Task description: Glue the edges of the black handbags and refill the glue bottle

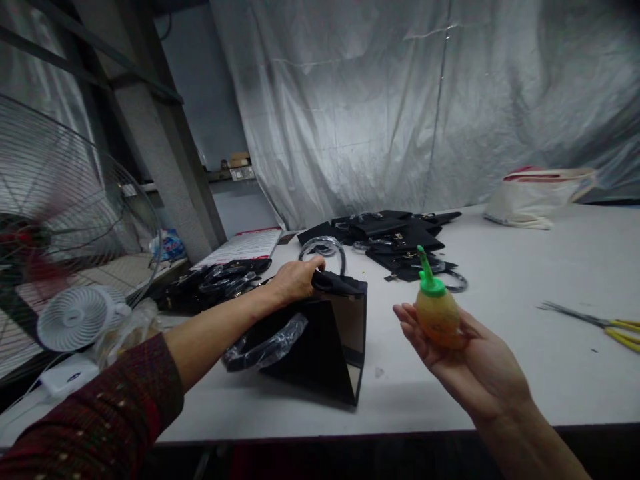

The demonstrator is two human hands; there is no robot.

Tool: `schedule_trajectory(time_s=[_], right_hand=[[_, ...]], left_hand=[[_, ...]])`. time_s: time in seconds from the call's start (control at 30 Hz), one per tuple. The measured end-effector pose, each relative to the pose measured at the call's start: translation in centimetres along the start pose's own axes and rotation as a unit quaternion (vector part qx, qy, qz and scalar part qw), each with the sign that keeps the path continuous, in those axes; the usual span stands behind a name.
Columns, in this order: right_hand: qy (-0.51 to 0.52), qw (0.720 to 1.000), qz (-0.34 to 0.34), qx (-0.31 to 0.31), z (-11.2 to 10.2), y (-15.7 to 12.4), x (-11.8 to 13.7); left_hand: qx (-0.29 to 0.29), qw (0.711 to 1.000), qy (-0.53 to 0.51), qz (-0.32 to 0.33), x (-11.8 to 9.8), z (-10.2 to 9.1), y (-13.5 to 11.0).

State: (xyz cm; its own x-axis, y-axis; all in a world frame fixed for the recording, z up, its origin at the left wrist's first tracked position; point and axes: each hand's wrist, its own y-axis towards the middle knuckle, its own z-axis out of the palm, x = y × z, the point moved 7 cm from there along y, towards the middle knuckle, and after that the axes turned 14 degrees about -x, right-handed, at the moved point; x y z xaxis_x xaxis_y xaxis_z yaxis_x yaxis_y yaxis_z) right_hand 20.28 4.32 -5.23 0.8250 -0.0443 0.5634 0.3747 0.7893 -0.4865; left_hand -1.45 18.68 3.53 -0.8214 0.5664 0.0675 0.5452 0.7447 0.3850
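My left hand [295, 280] is closed on the top edge of a black handbag [325, 347] that stands on the white table [525, 313]. One plastic-wrapped handle rises behind my fingers and another hangs down the bag's front. My right hand [470, 360] is palm up to the right of the bag, its fingers curled under a small yellow squeeze bottle [439, 315] with a green nozzle cap. The bottle leans slightly left and is held above the table.
A pile of black bag parts [395, 240] lies further back. Yellow-handled scissors [600, 323] rest at the right. A white and red bag [535, 193] sits at the far right. Large fan [55, 227] and small white fan [80, 317] stand left. Silver sheeting hangs behind.
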Motion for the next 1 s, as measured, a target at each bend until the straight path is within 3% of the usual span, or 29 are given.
schedule_trajectory(time_s=[0.2, 0.43, 0.73, 1.0], right_hand=[[0.018, 0.997, 0.043, -0.066, -3.5, -0.2, -0.1], [0.005, 0.992, 0.061, -0.111, -5.7, -0.9, 0.0], [-0.013, 0.995, 0.029, -0.094, -7.7, -0.7, -0.2], [-0.047, 0.994, -0.019, -0.098, -9.5, -0.4, 0.6]], left_hand=[[0.0, 0.999, 0.034, 0.034, -0.9, 0.1, 0.3], [0.006, 0.995, 0.043, 0.084, -1.0, 0.6, 0.1], [0.042, 0.987, 0.028, 0.15, -1.9, 0.5, 0.1], [0.074, 0.98, -0.011, 0.184, -3.1, -1.7, 0.9]])
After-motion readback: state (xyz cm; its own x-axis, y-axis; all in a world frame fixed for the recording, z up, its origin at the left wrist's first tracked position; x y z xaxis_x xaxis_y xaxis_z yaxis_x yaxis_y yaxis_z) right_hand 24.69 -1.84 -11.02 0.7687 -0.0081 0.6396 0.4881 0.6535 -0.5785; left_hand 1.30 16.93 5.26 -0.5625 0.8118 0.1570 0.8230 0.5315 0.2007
